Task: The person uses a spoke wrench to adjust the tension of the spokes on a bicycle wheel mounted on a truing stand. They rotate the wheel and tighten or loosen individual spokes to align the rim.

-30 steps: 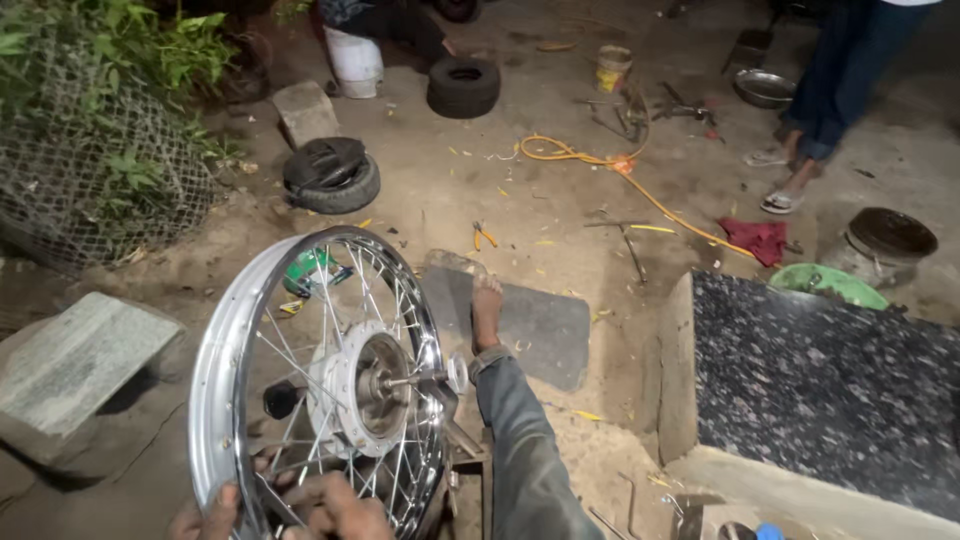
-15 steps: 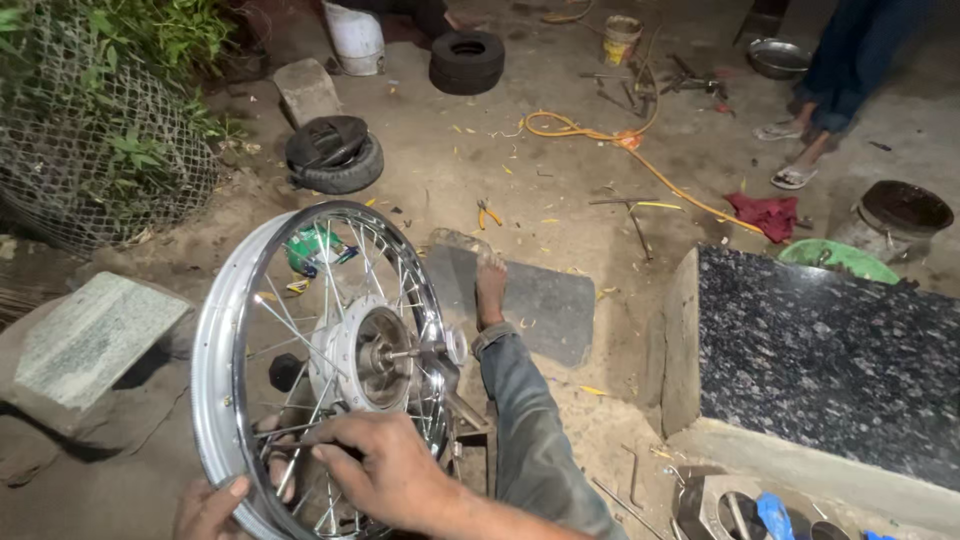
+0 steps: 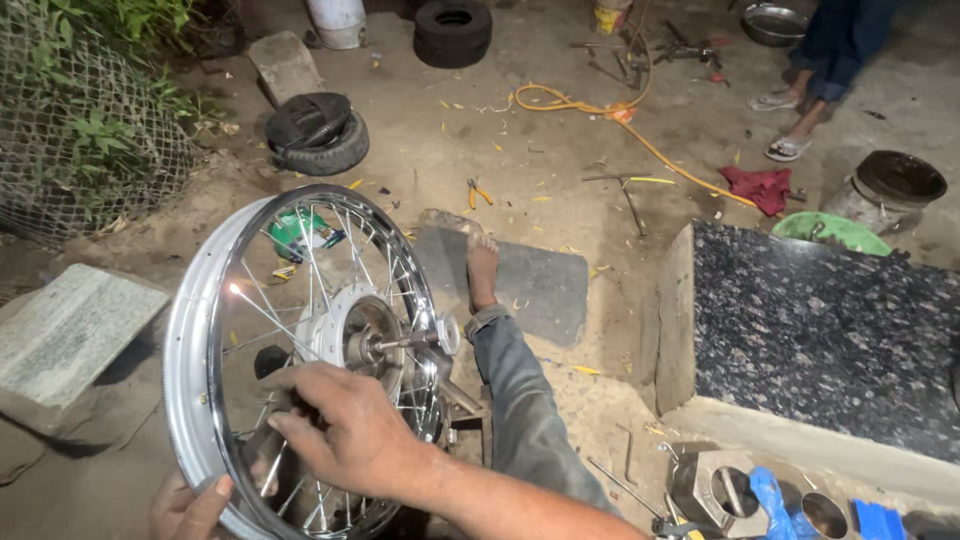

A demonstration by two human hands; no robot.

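A chrome spoked motorcycle wheel rim (image 3: pixel 190 330) stands upright in front of me, its hub (image 3: pixel 365 340) and axle pointing right. My right hand (image 3: pixel 345 425) reaches across the spokes below the hub, fingers curled around a spoke or a small tool; which one I cannot tell. My left hand (image 3: pixel 185 505) grips the rim's lower edge at the bottom of the view. My leg in grey trousers (image 3: pixel 520 400) stretches forward beside the wheel, bare foot (image 3: pixel 483 270) resting on a flat grey slab (image 3: pixel 540 285).
A speckled dark stone slab (image 3: pixel 820 330) lies to the right, metal parts and blue items (image 3: pixel 770 495) below it. Old tyres (image 3: pixel 315 135), an orange hose (image 3: pixel 640 135), pliers (image 3: pixel 478 192), a red rag (image 3: pixel 760 185), a green basin (image 3: pixel 830 230), a concrete block (image 3: pixel 70 325). Another person's sandalled feet (image 3: pixel 790 125) at top right.
My right hand has come up from the bottom edge and moved onto the spokes below the hub. The view has tilted down slightly; the wheel stays in place.
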